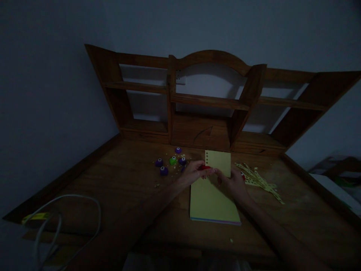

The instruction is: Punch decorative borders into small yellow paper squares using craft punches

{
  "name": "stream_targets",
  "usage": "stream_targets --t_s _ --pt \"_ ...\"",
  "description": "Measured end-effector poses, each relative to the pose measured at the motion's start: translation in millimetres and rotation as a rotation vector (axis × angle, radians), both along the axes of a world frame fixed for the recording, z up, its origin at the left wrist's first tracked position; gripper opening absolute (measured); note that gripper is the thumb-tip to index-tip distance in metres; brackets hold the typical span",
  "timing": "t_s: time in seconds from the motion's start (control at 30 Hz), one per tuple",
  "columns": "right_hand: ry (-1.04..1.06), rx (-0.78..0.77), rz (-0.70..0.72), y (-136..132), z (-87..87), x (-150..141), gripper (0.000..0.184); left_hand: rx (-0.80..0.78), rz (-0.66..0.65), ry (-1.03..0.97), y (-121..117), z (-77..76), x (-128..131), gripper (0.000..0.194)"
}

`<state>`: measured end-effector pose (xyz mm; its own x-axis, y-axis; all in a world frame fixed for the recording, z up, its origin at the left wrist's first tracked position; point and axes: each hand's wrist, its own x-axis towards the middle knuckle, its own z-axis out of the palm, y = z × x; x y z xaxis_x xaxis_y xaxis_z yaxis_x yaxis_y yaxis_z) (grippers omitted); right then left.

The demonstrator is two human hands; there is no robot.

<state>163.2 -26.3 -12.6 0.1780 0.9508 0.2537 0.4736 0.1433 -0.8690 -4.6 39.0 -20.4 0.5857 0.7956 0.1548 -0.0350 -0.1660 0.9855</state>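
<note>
My left hand is closed round a small red object, mostly covered by the fingers. My right hand has its fingers bent, its fingertips meeting my left thumb; whatever they pinch is hidden. Under both hands lies a stack of pale yellow paper, with blue and purple edges showing at the bottom. A yellow sheet with a row of punched holes on its left edge extends beyond the hands. Right beside my right hand is a red piece with a white eye; I cannot tell whether the hand touches it.
Several purple one-eyed pieces and a green one stand left of the paper among scattered bits. Yellow perforated strips lie at right. A wooden shelf unit rises behind. A white cable loops at front left.
</note>
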Motion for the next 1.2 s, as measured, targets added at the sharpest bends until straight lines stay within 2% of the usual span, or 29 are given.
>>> stream_targets --t_s 0.17,0.3,0.43,0.6,0.77,1.0,1.2 --pt "0.027 -0.005 0.017 0.8 -1.8 1.6 0.036 -0.043 -0.010 0.007 1.6 -2.3 1.2 0.041" --pt "0.026 0.003 0.033 2.6 -5.9 3.6 0.035 -0.078 -0.077 0.017 1.0 -1.0 -0.4 0.042" --pt "0.060 0.014 0.006 4.8 -11.5 7.1 0.036 -0.117 -0.131 0.000 -0.2 1.3 -1.8 0.043" --pt "0.084 -0.045 -0.013 6.2 -16.2 12.5 0.041 -0.135 -0.169 0.007 1.5 -1.8 -1.6 0.045" --pt "0.129 -0.052 -0.044 5.2 -14.1 13.9 0.042 -0.149 -0.189 0.005 1.4 -3.9 -2.1 0.044" --pt "0.161 -0.033 -0.093 4.2 -5.4 17.0 0.046 -0.147 -0.112 -0.040 -2.5 11.2 -5.8 0.045" --pt "0.190 0.008 -0.128 5.5 -6.3 18.8 0.044 -0.188 0.020 -0.118 8.2 18.6 -13.7 0.045"
